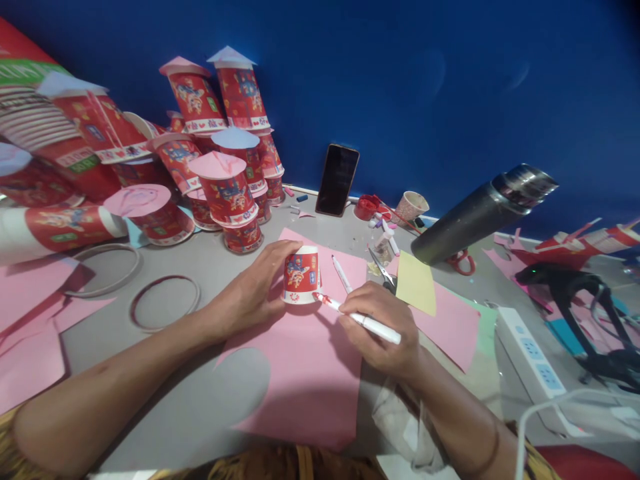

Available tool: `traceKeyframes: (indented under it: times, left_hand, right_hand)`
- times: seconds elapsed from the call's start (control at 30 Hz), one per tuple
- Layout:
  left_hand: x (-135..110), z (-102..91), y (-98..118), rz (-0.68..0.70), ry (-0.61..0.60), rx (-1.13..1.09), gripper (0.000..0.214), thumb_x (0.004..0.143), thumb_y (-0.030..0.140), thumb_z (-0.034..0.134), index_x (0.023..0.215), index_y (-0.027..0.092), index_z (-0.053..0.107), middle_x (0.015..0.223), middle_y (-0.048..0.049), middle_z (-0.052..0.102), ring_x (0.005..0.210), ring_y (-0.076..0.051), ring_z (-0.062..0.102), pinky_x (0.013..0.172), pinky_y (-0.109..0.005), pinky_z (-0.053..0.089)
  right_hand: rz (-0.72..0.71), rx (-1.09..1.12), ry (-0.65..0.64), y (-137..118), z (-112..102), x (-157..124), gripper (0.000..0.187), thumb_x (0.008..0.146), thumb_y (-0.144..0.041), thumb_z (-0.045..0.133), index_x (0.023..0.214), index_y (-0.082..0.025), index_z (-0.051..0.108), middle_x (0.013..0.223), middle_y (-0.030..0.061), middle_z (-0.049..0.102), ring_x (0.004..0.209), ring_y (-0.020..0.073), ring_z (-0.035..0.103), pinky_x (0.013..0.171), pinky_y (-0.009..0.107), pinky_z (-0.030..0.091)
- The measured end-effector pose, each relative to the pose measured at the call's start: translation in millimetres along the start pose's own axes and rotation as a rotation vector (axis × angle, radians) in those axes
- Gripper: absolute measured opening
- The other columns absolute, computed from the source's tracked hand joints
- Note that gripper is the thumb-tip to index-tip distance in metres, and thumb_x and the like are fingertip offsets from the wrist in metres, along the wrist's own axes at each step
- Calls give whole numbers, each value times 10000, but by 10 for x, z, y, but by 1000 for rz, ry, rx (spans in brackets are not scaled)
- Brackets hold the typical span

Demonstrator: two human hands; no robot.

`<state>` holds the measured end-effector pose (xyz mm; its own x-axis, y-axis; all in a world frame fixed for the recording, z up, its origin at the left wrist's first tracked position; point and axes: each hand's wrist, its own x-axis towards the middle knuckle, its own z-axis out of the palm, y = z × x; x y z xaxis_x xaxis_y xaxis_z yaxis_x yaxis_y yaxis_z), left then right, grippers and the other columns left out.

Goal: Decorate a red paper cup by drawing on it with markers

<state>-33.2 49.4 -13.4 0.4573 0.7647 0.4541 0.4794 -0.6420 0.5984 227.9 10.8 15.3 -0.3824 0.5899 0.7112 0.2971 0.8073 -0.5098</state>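
Note:
My left hand (255, 280) grips a red printed paper cup (303, 273) from its left side. The cup is upside down, with its white rim band at the bottom, just over a sheet of pink paper (310, 373). Between the fingers of my right hand (383, 327) is a white marker (375, 327) with a red tip. That tip meets or nearly meets the right end of the rim band, where small red marks show. A second white marker (341, 273) lies uncapped on the pink paper behind my right hand.
Stacked red cups with paper cone roofs (227, 180) crowd the left. A phone (338, 180) leans on the blue wall. Scissors (383, 268), a dark flask (475, 213) and a yellow paper (416, 283) are right of centre. A power strip (533, 367) lies farther right; two rings (165, 303) lie left.

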Motion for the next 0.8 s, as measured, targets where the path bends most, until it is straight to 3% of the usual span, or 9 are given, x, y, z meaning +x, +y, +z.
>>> traceKeyframes:
  times: [0.8]
  left_hand:
    - [-8, 3, -6, -11, 5, -9, 693, 911, 147, 679, 1549, 268, 435, 1531, -136, 590, 1443, -335, 585, 1213, -515, 508]
  right_hand:
    - [7, -30, -14, 7, -21, 19, 109, 985, -108, 675, 1023, -203, 712, 838, 58, 780, 748, 187, 714, 697, 347, 607]
